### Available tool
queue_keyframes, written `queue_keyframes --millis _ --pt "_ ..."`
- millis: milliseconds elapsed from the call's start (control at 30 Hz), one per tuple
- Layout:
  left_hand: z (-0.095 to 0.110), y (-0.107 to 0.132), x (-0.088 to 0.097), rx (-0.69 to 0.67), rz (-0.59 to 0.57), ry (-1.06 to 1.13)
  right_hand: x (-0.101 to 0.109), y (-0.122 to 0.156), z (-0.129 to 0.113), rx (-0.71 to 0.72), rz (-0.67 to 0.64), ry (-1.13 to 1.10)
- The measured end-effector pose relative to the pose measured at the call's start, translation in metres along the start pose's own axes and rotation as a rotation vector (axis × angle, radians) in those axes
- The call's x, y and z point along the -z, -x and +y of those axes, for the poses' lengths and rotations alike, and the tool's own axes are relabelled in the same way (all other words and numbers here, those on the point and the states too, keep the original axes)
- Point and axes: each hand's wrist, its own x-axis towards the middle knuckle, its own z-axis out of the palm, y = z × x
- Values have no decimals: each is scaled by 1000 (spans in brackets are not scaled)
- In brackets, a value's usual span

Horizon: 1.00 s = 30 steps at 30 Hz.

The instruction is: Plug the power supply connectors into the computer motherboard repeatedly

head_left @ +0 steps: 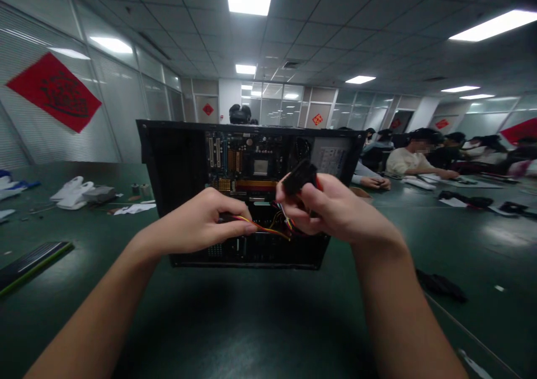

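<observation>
An open black computer case (176, 160) stands on the green table in front of me, its inside facing me. A motherboard (245, 155) shows at its upper middle, and a power supply (329, 158) fills the upper right corner. My left hand (205, 219) pinches a bundle of yellow, red and black cables (268, 231) in front of the case. My right hand (321, 205) is closed around a black connector (300, 177), held before the power supply side. More coloured wires hang below the right fingers. The left fingers partly hide the cable's end.
On the left lie white plastic bags (73, 193) and a dark green-edged box (36, 264). A black cloth-like item (440, 285) rests at the right. Several people sit along the table on the right; a person in a light top (409, 160) leans on it.
</observation>
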Motion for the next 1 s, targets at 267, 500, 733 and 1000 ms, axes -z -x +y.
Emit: queue_keyframes --millis 267,500,733,1000 --pt "2 1 3 -44 154 27 -17 -18 13 6 59 240" --pt "-2 -2 -5 -24 240 175 -17 -19 6 97 183 266" --pt "-4 -10 -22 -6 312 224 -22 -21 9 183 266 384" --pt "-7 -11 -20 23 356 -15 -24 -21 9 180 248 606"
